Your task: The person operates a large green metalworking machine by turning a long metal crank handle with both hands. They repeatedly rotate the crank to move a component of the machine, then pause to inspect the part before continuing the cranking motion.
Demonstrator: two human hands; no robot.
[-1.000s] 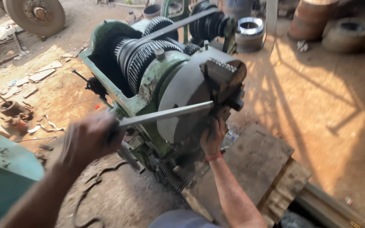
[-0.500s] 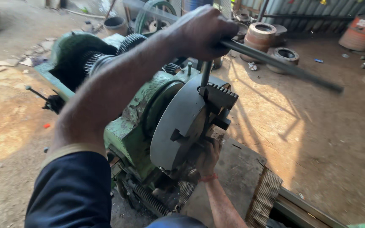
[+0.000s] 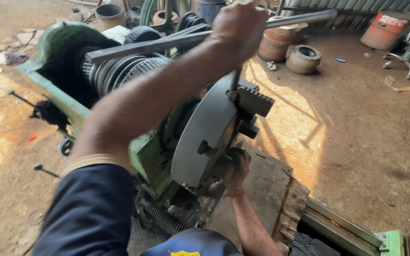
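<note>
Two hands work a long steel bar at the chuck of a green lathe headstock.

The left hand (image 3: 240, 26) is raised high near the top of the view, fist clenched around the long steel bar (image 3: 186, 39), which runs almost level above the gears (image 3: 124, 71). The left forearm stretches up and away from the dark blue sleeve (image 3: 89, 208). From the fist a short shaft (image 3: 235, 79) drops straight down to the stepped jaw block (image 3: 252, 102) on the grey round chuck (image 3: 205, 137), which stands on edge on the green lathe headstock (image 3: 143, 151). The right hand (image 3: 237, 167) reaches up from below, a red thread at the wrist, its fingers curled against the chuck's lower edge; what exactly they grip is hidden. Rusty drums (image 3: 304, 58) stand on the dirt floor (image 3: 356, 142) behind.
</note>
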